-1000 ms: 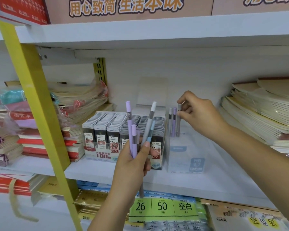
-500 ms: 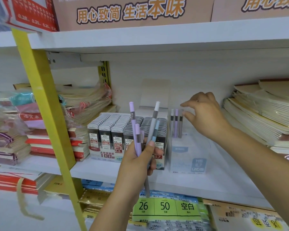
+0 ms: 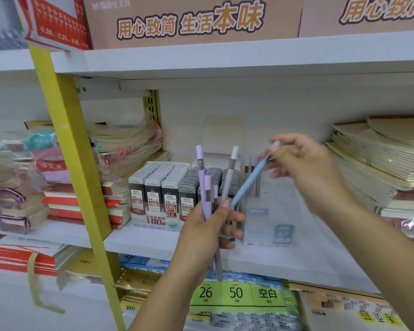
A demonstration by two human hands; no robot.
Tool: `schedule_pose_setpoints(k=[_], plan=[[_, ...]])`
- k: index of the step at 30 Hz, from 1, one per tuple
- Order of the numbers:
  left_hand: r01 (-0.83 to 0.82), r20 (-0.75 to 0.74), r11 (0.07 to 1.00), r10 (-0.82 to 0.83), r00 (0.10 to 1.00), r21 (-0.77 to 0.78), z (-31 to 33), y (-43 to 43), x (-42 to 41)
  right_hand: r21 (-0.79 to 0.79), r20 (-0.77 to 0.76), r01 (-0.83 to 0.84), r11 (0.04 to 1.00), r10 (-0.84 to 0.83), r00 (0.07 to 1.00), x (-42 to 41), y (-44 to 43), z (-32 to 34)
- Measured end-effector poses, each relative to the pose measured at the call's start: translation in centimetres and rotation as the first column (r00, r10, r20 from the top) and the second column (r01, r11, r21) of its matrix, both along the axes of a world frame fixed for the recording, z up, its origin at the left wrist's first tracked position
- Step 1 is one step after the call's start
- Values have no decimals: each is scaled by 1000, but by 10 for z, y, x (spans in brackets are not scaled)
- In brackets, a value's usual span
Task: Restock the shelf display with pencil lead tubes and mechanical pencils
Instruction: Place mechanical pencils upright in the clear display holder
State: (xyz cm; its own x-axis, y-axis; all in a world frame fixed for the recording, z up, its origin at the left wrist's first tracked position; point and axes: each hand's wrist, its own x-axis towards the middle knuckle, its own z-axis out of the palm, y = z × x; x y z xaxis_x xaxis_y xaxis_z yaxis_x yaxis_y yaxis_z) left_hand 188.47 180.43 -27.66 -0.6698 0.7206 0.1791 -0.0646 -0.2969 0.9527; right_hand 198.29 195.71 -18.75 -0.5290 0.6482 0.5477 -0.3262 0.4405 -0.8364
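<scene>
My left hand [image 3: 209, 225] holds a bunch of mechanical pencils [image 3: 204, 187] upright in front of the shelf: purple ones and a grey one. My right hand [image 3: 304, 168] pinches the top of a blue mechanical pencil [image 3: 249, 181], which slants from the bunch up to the right, its lower end still by my left thumb. Behind stands a display box of pencil lead tubes [image 3: 163, 187], packed in rows. To its right a clear pencil holder [image 3: 268, 223] has a few pencils [image 3: 252, 173] standing at its back.
Stacks of notebooks [image 3: 378, 168] fill the shelf to the right, wrapped notebook packs [image 3: 124, 149] lie to the left. A yellow upright post [image 3: 67, 149] crosses the left foreground. The white shelf board [image 3: 153, 242] shows under the boxes. Paper packs [image 3: 237, 295] lie on the lower shelf.
My right hand left the pencils standing in the clear holder, came back toward my left hand and took hold of the blue pencil, tilting it out of the bunch.
</scene>
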Motion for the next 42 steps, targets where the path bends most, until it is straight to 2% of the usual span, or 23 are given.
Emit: schedule_pose_setpoints(k=[2, 3, 6, 8, 12, 19, 22, 24, 26, 28, 29, 30, 31, 32, 33, 34, 36, 38, 40, 41, 42], plan=[[-46, 0, 999, 46, 999, -4, -2, -2, -4, 128, -104, 136, 982, -123, 987, 8, 19, 15], [-64, -12, 998, 64, 998, -5, -2, -2, -6, 229, -92, 187, 955, -170, 981, 10, 27, 20], [-78, -27, 997, 78, 997, 6, -3, -2, -10, 549, 88, 251, 797, -354, 931, 4, 42, 20], [-73, -25, 997, 73, 997, 11, -2, -2, -10, 680, 147, 249, 690, -460, 876, -4, 45, 12], [-76, -27, 997, 77, 997, 19, -3, -2, -11, 736, 180, 232, 636, -514, 838, -12, 51, -3], [-65, -9, 997, 66, 998, 33, -3, -1, -15, 686, 255, 213, 695, -505, 825, -16, 60, -12], [-53, -18, 998, 54, 998, 37, -2, -1, -14, 764, 223, 226, 604, -575, 787, -23, 63, -16], [-46, -29, 998, 47, 998, 36, 0, -2, -13, 812, 242, 210, 545, -641, 728, -25, 65, -18], [-24, -27, 999, 25, 999, 33, 1, -4, -12, 820, 279, 195, 539, -673, 685, -24, 60, -18], [20, -29, 999, -19, 999, 32, 3, -5, -11, 819, 211, 239, 522, -661, 720, -21, 47, -14], [43, -36, 999, -42, 998, 29, 4, -6, -11, 784, 164, 267, 560, -602, 781, -17, 37, -11], [60, -46, 998, -59, 997, 25, 5, -6, -10, 701, 153, 247, 669, -479, 864, -14, 23, -7], [73, -54, 997, -71, 996, 20, 5, -5, -9, 563, 183, 141, 814, -289, 940, -11, 6, -3], [80, -60, 997, -79, 995, 15, 6, -5, -8, 398, 228, -30, 917, -67, 971, -9, -8, -1], [84, -63, 996, -83, 994, 8, 6, -4, -7, 275, 257, -163, 947, 91, 962, -9, -20, 0], [88, -68, 996, -88, 994, 0, 7, -3, -6, 232, 278, -232, 945, 164, 946, -9, -27, -1], [94, -78, 996, -94, 993, -9, 7, -3, -5, 204, 247, -262, 943, 209, 946, -9, -32, 1], [76, -80, 997, -76, 994, 4, 6, -6, -6, 120, 85, -205, 971, 195, 977, -7, -22, 8], [46, -86, 999, -44, 995, 16, 5, -10, -10, 97, -73, -42, 994, 49, 996, -1, -2, 16], [31, -99, 999, -30, 995, 14, 4, -12, -12, 145, -89, 53, 988, -40, 995, 0, 8, 18], [16, -113, 1000, -15, 994, 6, 4, -14, -12, 233, -42, 123, 965, -116, 992, 0, 18, 16]])
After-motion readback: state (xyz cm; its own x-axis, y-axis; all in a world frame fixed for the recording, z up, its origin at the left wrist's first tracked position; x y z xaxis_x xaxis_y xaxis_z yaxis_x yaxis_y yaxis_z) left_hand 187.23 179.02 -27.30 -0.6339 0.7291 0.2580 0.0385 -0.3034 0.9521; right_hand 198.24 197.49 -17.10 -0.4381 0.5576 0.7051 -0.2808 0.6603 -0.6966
